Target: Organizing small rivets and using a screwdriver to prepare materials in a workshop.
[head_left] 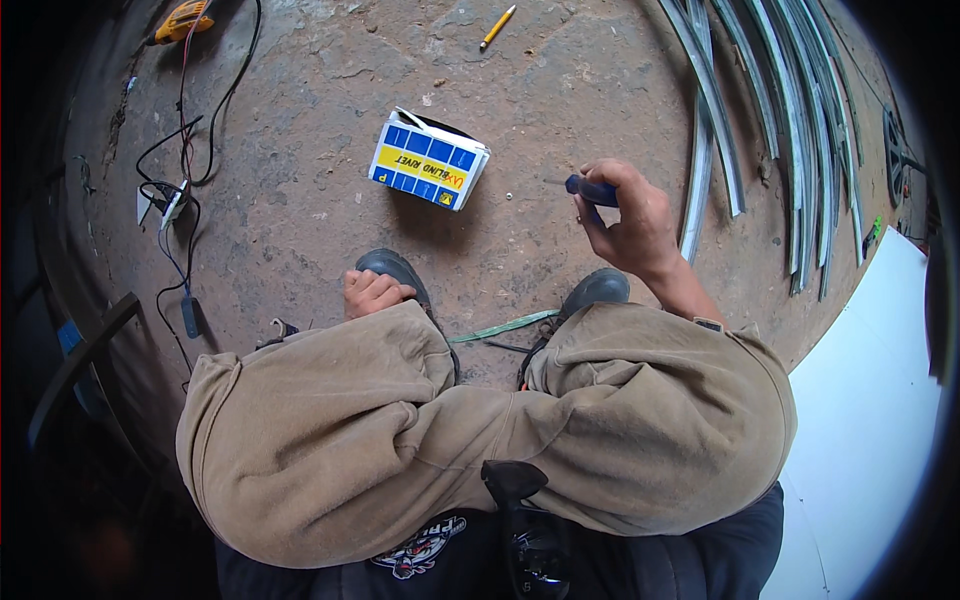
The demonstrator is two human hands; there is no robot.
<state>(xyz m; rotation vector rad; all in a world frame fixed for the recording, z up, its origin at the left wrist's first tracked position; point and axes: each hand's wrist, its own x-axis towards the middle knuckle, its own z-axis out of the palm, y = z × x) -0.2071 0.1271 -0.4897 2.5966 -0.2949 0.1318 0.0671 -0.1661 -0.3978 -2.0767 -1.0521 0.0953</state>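
Observation:
My right hand is closed around the dark blue handle of a screwdriver. Its thin shaft points left, over the floor. A small pale metal piece lies left of the screwdriver's tip; it is too small to name. Farther left stands a blue, white and yellow cardboard rivet box with its top flap raised. Near the left shoe, my left hand rests in front of my knee with its fingers curled together. Nothing shows in it, and the palm is hidden.
Long metal profiles lie at the far right. A yellow pencil-like stick is at the far middle. An orange power tool, cords and a power strip are on the left. A green strap lies between my shoes; a white sheet is at right.

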